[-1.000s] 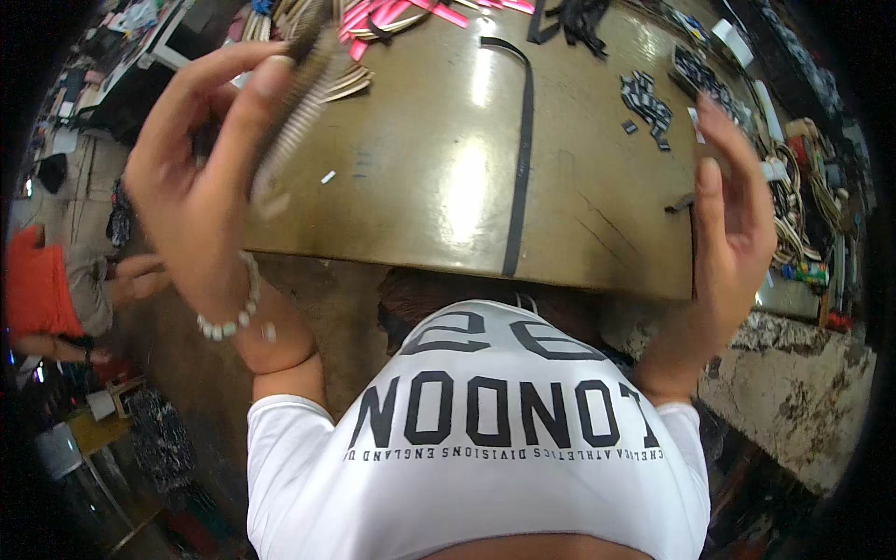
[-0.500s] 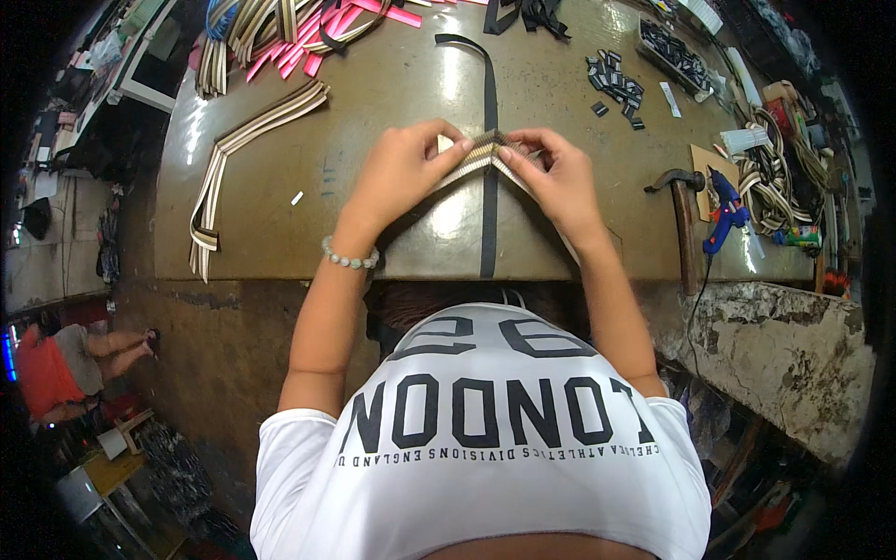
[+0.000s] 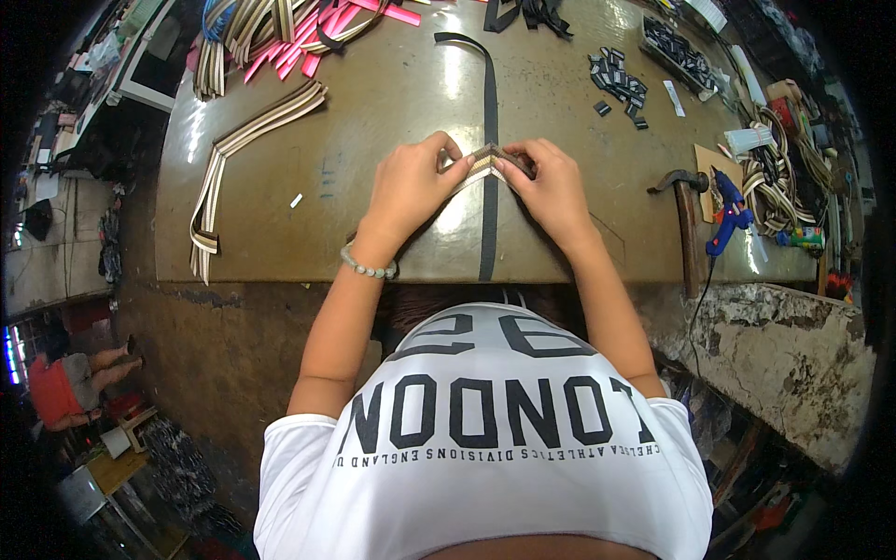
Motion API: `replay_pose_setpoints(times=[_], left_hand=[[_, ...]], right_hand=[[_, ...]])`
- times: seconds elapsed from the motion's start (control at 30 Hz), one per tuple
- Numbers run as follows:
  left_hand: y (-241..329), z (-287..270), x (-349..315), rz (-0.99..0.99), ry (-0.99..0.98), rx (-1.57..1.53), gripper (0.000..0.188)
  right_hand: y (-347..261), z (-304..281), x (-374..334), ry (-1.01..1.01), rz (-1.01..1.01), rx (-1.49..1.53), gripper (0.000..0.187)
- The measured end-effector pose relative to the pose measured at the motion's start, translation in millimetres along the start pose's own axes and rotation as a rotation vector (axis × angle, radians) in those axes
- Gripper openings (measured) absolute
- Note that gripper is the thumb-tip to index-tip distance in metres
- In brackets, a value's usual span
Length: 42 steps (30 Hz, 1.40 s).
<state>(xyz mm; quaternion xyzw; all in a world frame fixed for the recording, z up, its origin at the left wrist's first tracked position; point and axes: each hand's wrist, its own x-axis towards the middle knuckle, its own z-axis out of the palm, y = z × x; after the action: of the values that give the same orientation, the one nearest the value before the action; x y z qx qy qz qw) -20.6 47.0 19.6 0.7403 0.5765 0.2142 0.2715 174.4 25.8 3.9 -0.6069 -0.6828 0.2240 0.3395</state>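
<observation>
Both of my hands pinch one striped strap [image 3: 485, 165], beige and dark brown, bent into a peak at the middle. My left hand [image 3: 417, 182] grips it just left of the bend, thumb on the near side. On the other side of the peak, my right hand [image 3: 549, 184] has its thumb and fingers closed on the strap. The strap's ends run down under my hands and are mostly hidden. Beneath the bend, a long black strap [image 3: 490, 229] lies across the table, its far end curling left.
Folded striped straps [image 3: 217, 159] lie on the left, by a small white piece [image 3: 296, 201]. Pink strips [image 3: 303, 42] are heaped at the far left. Right are black buckles [image 3: 618, 82], a hammer [image 3: 686, 224] and a blue glue gun [image 3: 728, 215]. A person [image 3: 65, 387] is at far left.
Both hands have come slightly nearer to me with the strap still pinched, and my left forearm has shifted a little right. The person at far left has moved slightly.
</observation>
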Motion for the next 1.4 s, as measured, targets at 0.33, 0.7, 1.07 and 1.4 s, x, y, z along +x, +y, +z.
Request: replay_pose_setpoints(times=[0.33,0.7,1.07,1.4], left_hand=[[7,21,-13,0.317,0.176,0.137,0.019],[-1,22,-13,0.26,0.159,0.016,0.017],[-5,25,-12,0.17,0.241,-0.126,0.011],[-5,24,-13,0.158,0.221,-0.141,0.011]], right_hand=[[-14,0,-13,-0.083,-0.073,-0.411,0.023],[165,-188,-103,1.0,0.586,-0.656,0.064],[69,-167,-30,0.395,0.123,0.274,0.055],[5,-75,12,-0.101,0.05,0.031,0.051]])
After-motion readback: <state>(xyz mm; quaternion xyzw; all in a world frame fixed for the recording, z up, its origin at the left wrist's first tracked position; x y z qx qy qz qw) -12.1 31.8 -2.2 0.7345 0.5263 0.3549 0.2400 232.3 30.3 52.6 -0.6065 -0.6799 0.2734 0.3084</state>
